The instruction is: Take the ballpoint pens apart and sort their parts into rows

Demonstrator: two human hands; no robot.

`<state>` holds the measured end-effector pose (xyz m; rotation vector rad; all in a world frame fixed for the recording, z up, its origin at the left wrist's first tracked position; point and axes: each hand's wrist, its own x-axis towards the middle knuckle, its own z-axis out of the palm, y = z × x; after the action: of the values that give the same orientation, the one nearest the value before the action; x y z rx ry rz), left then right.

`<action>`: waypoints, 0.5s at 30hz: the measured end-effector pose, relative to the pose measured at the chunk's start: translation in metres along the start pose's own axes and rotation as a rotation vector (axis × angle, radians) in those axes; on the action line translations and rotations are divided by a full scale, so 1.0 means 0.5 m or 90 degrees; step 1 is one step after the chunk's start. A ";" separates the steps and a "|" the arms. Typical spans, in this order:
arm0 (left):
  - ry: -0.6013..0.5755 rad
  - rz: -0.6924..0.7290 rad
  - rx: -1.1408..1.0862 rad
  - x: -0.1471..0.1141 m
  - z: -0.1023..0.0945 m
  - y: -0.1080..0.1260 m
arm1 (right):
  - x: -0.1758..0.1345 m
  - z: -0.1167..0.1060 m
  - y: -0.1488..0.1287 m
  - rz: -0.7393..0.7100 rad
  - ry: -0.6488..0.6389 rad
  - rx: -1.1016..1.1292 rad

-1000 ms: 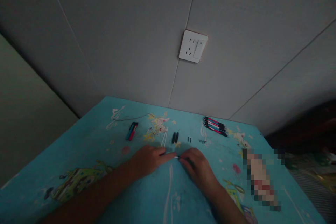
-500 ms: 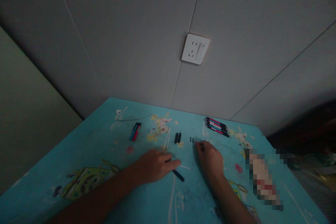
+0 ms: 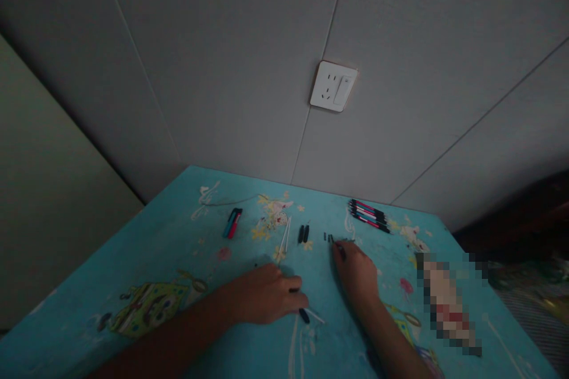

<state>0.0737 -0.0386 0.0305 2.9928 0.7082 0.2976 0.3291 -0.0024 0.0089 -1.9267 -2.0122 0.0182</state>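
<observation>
My left hand (image 3: 278, 296) rests low over the table, fingers curled down around a black pen piece (image 3: 304, 315) whose end shows below the fingertips. A thin white pen refill (image 3: 316, 316) sticks out beside it. My right hand (image 3: 358, 272) is closed in a pinch at a small black piece (image 3: 332, 239), beside two similar small black pieces (image 3: 326, 237). Between the hands and farther back lie two black pen grips (image 3: 303, 234) and white refills (image 3: 285, 235). Teal and red pen barrels (image 3: 232, 224) lie side by side to the left.
Several assembled pens (image 3: 370, 216) lie in a row at the back right. The blue cartoon-patterned tablecloth (image 3: 249, 349) meets a grey wall (image 3: 231, 83) with a white socket (image 3: 333, 86). A pixelated object (image 3: 447, 302) lies at the right.
My left hand has shifted slightly toward me and now covers more of the black pen piece. A third small black piece now shows at my right fingertips, beside the other two.
</observation>
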 end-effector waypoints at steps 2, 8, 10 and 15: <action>-0.005 -0.005 0.017 -0.001 -0.001 0.001 | 0.007 0.004 -0.002 -0.002 0.002 0.007; 0.038 -0.077 0.060 0.005 0.008 -0.008 | 0.005 -0.010 -0.012 -0.025 0.018 0.158; 0.072 -0.109 0.064 0.008 0.011 -0.016 | -0.007 -0.016 -0.030 -0.060 -0.011 0.298; 0.134 -0.174 0.081 0.012 0.015 -0.025 | -0.032 -0.013 -0.083 -0.056 -0.183 0.634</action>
<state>0.0751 -0.0247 0.0229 2.9549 1.1855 0.5754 0.2908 -0.0224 0.0214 -1.2150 -1.7027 1.0969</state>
